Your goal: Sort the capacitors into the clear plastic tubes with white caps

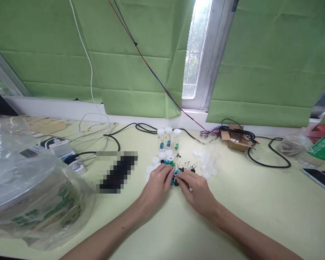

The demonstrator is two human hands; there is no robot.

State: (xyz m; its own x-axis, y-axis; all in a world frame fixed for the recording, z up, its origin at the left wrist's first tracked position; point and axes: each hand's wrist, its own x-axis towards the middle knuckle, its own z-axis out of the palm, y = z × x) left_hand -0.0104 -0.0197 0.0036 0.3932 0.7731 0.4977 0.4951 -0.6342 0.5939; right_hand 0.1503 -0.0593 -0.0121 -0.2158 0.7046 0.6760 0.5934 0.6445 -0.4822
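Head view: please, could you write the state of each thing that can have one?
Left bare hand: curled, at small blue parts; grip unclear.
Right bare hand: curled, at the same parts; grip unclear.
Three clear cylindrical vials with white caps: upright, capped, small items inside.
Brown cardboard box: open.
Green fabric curtains: hanging, parted at the window.
White plastic power strip: black plug inserted.
Clear plastic bag: crumpled.

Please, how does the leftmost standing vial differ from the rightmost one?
The leftmost vial contains a blue part; the rightmost vial contains a green part. The leftmost vial stands at the row's left end, the rightmost vial at its right. Both are clear, upright and white-capped.
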